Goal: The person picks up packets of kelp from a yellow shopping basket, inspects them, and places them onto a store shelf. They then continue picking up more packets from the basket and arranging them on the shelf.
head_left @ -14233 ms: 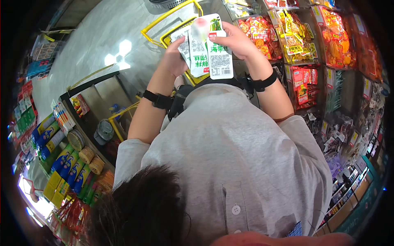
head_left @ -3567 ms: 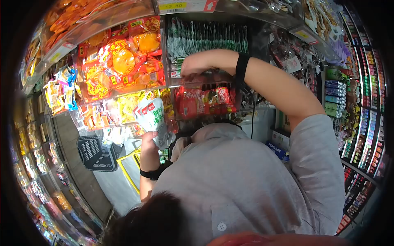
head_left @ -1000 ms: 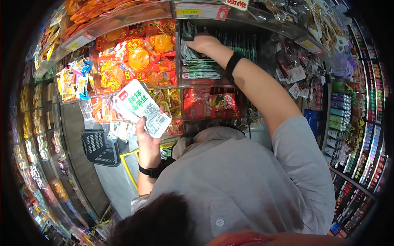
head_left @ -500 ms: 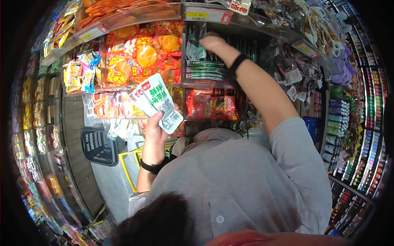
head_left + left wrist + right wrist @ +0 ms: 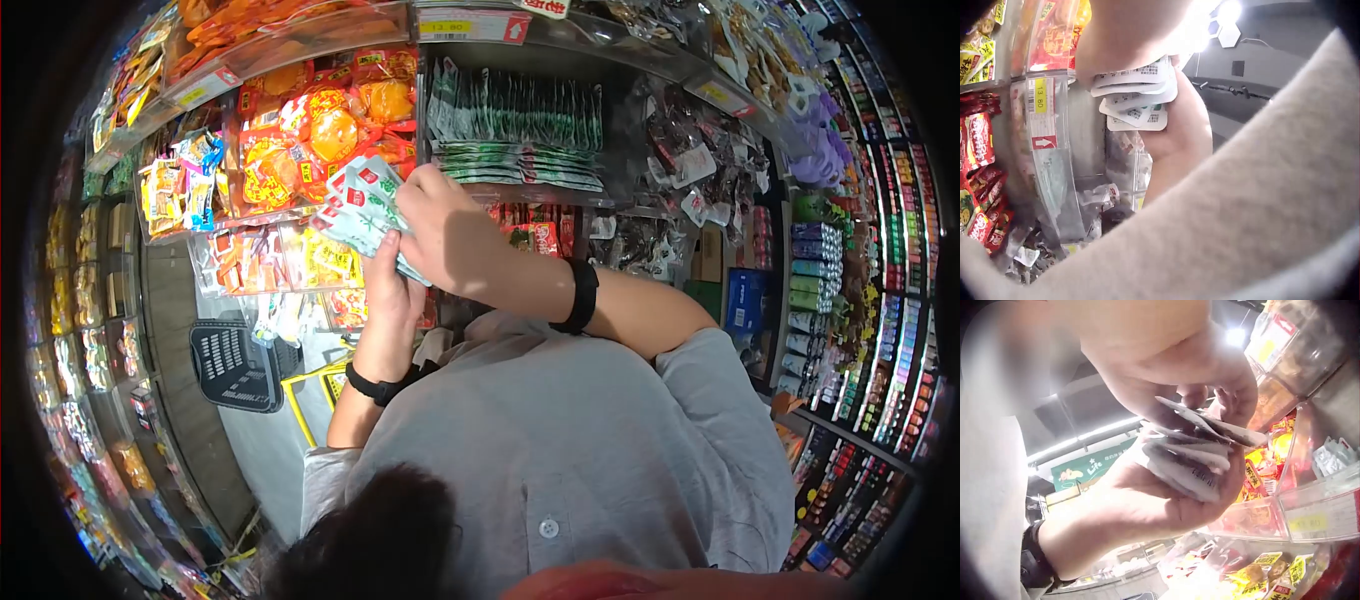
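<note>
Both hands meet in front of the shelf over a fanned stack of flat white kelp snack packets (image 5: 362, 205) with green print and red logos. My left hand (image 5: 390, 290) grips the stack from below, thumb on the front. From the right, my right hand (image 5: 445, 225) curls over the stack's upper edge. In the right wrist view, its fingers hold upper packets (image 5: 1210, 425) slightly apart from the lower packets (image 5: 1185, 469) lying in the left hand. The left wrist view shows the packets' ends (image 5: 1138, 94) between both hands. Behind is a bin of matching green-edged packets (image 5: 515, 115).
Bins of red-and-orange snack bags (image 5: 325, 130) and red packets (image 5: 535, 235) flank the green-edged packets. A clear shelf lip with a price tag (image 5: 470, 28) runs above. Lower left, a dark basket (image 5: 238, 365) stands near a yellow-framed cart (image 5: 300, 405). Shelves line both sides.
My right hand has come out of the green-edged packet bin, down and left, to the stack in my left hand. The left hand's packets have tilted and fanned out more.
</note>
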`<state>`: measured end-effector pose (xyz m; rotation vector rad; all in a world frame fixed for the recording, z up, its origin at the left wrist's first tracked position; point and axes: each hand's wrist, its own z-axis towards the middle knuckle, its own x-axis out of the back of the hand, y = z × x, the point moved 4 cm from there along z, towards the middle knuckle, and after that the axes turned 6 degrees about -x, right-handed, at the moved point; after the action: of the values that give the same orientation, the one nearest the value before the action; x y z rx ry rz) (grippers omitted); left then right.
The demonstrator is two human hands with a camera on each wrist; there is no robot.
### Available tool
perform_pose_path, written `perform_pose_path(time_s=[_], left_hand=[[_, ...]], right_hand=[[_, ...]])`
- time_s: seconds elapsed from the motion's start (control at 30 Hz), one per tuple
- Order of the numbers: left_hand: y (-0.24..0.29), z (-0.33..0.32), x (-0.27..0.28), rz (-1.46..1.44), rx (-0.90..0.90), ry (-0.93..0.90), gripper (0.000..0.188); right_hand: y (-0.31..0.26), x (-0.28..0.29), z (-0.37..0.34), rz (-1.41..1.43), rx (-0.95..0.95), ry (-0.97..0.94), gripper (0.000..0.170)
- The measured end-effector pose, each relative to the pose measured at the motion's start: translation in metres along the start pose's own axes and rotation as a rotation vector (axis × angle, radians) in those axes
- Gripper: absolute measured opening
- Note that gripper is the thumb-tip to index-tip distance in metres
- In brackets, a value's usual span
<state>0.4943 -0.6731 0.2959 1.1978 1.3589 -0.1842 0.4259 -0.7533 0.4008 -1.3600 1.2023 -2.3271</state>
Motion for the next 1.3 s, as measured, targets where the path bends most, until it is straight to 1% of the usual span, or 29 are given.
perform_pose_path(time_s=[0.03, 0.13, 0.17, 0.23, 0.33, 0.37, 0.4, 0.43, 0.53, 0.57, 0.6, 0.63, 0.67, 0.73, 0.77, 0.83, 0.87, 0.9, 0.93, 0.97, 1.0, 1.03, 1.07, 1.1, 1.13, 1.17, 1.2, 1.23, 1.3], left_hand=[[0.003, 0.0, 0.0, -0.002, -0.004, -0.032, 0.055], [0.014, 0.001, -0.003, 0.164, -0.068, -0.079, 0.058], [0.013, 0.003, 0.006, 0.151, 0.004, -0.031, 0.061], [0.022, 0.0, 0.006, 0.12, 0.001, -0.081, 0.065], [0.028, -0.008, 0.009, 0.173, -0.016, -0.176, 0.075], [0.03, -0.011, 0.009, 0.218, -0.014, -0.208, 0.077], [0.032, -0.014, 0.01, 0.262, -0.009, -0.239, 0.079], [0.036, -0.018, 0.01, 0.347, -0.012, -0.258, 0.074], [0.029, -0.015, 0.044, 0.384, 0.203, -0.014, 0.069], [0.027, -0.022, 0.06, 0.289, 0.216, 0.005, 0.07], [0.031, -0.02, 0.058, 0.314, 0.131, -0.072, 0.079], [0.038, -0.023, 0.051, 0.35, 0.173, -0.011, 0.084], [0.043, -0.024, 0.046, 0.386, 0.214, 0.044, 0.089], [0.04, -0.013, 0.066, 0.152, 0.212, -0.024, 0.091], [0.038, -0.009, 0.078, 0.033, 0.211, -0.055, 0.093], [0.03, 0.0, 0.105, -0.177, 0.155, -0.257, 0.086], [0.027, -0.001, 0.115, -0.257, 0.169, -0.294, 0.084], [0.026, -0.001, 0.117, -0.337, 0.186, -0.33, 0.082], [0.026, -0.002, 0.102, -0.392, 0.248, -0.304, 0.081], [0.027, -0.004, 0.088, -0.447, 0.311, -0.278, 0.081], [0.026, -0.004, 0.08, -0.502, 0.371, -0.251, 0.082], [0.024, -0.002, 0.081, -0.499, 0.414, -0.289, 0.083], [0.018, -0.003, 0.086, -0.508, 0.469, -0.252, 0.084], [0.012, -0.006, 0.091, -0.517, 0.527, -0.214, 0.084], [0.011, -0.004, 0.083, -0.468, 0.547, -0.278, 0.083], [0.011, -0.002, 0.075, -0.417, 0.563, -0.345, 0.082], [0.01, 0.001, 0.067, -0.367, 0.576, -0.414, 0.081], [0.012, 0.002, 0.062, -0.299, 0.586, -0.412, 0.081], [0.019, 0.004, 0.044, -0.213, 0.589, -0.369, 0.084]], right_hand=[[0.0, -0.001, -0.001, -0.009, 0.019, 0.036, 0.027], [0.006, -0.006, -0.002, 0.103, 0.024, -0.038, 0.029], [0.003, -0.006, -0.004, 0.094, 0.042, -0.059, 0.029], [-0.008, -0.003, -0.003, 0.077, 0.083, -0.099, 0.029], [-0.023, -0.005, -0.008, -0.204, 0.194, -0.145, 0.03], [-0.025, -0.008, -0.011, -0.265, 0.214, -0.056, 0.034], [-0.023, -0.014, -0.011, -0.227, 0.169, -0.097, 0.035], [-0.022, -0.02, -0.011, -0.189, 0.122, -0.137, 0.035], [-0.01, -0.039, -0.006, -0.119, 0.074, -0.214, 0.037], [-0.009, -0.046, -0.006, -0.077, 0.077, -0.231, 0.038], [-0.007, -0.051, -0.005, -0.038, 0.086, -0.242, 0.038], [-0.004, -0.058, -0.004, -0.012, 0.053, -0.344, 0.038], [-0.002, -0.061, -0.002, 0.025, 0.093, -0.345, 0.038], [0.001, -0.068, 0.0, 0.099, 0.166, -0.345, 0.038], [0.004, -0.073, 0.0, 0.169, 0.143, -0.41, 0.036], [0.005, -0.077, 0.005, 0.229, 0.096, -0.569, 0.028], [0.005, -0.078, 0.008, 0.26, 0.073, -0.647, 0.025], [0.007, -0.071, 0.013, 0.222, 0.097, -0.594, 0.021], [0.012, -0.061, 0.018, 0.183, 0.122, -0.541, 0.018], [0.02, -0.049, 0.023, 0.143, 0.147, -0.488, 0.015], [0.037, -0.032, 0.033, 0.078, 0.126, -0.379, 0.014], [0.052, -0.01, 0.053, -0.053, -0.229, -0.329, 0.012], [0.085, 0.003, 0.07, -0.003, -0.438, -0.36, 0.011], [0.127, 0.009, 0.083, -0.099, -0.313, -0.223, 0.01], [0.162, 0.019, 0.092, -0.301, -0.443, -0.186, 0.018], [0.199, 0.02, 0.104, -0.561, -0.341, -0.254, 0.027], [0.207, 0.019, 0.115, -0.588, -0.506, -0.36, 0.033], [0.215, 0.013, 0.127, -0.431, -0.691, -0.469, 0.036], [0.25, 0.004, 0.144, -0.635, -0.518, -0.327, 0.037]])
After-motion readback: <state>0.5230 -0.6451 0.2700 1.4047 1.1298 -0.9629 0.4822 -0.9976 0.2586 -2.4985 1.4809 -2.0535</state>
